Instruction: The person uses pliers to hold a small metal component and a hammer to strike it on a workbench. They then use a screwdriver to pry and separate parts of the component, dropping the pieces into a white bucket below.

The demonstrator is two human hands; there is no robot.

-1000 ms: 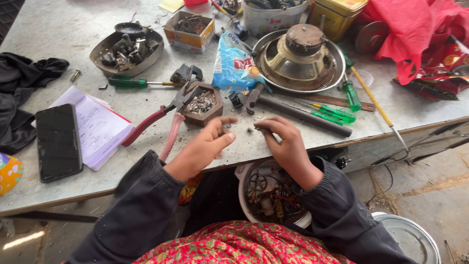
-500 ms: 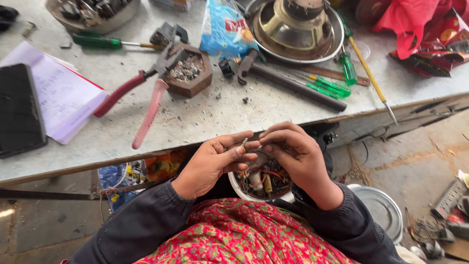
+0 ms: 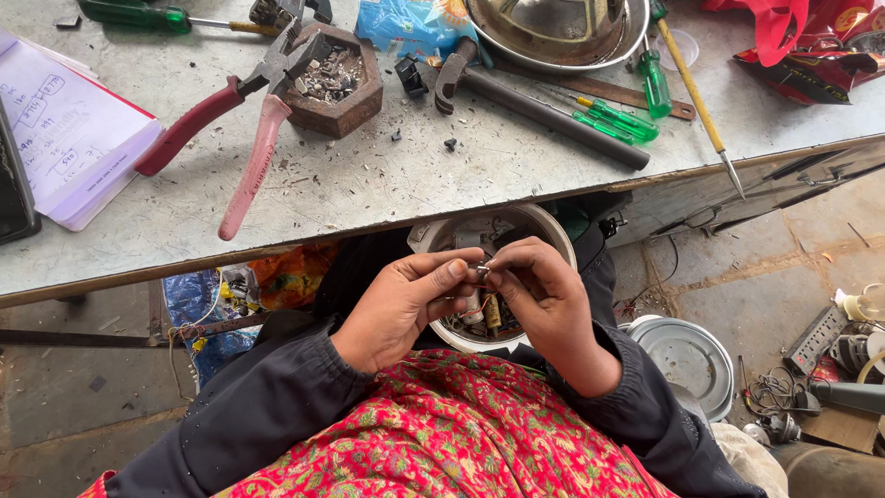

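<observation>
below the near edge of the table (image 3: 387,198), over the person's lap, the left hand (image 3: 392,309) and the right hand (image 3: 544,300) meet fingertip to fingertip. both are nearly closed, thumb and fingers pinched together on a small metal part (image 3: 481,270) held between them; it is too small to tell what kind of part it is. directly under the hands sits a white bowl (image 3: 539,219) holding loose small pieces, resting against the person's dark sleeves and red patterned cloth.

on the table, near the middle of its near edge, lie red-handled pliers (image 3: 235,129) with their jaws touching a brown six-sided dish (image 3: 336,81) full of grey scraps. to the right of the dish lies a hammer (image 3: 535,103), its handle angled toward the right corner, with green screwdrivers (image 3: 613,118) just beside it. a big metal bowl (image 3: 553,32) sits at the far edge. at the left edge lies a notebook (image 3: 69,138) with handwriting. on the floor to the right rests a round metal lid (image 3: 687,355).
</observation>
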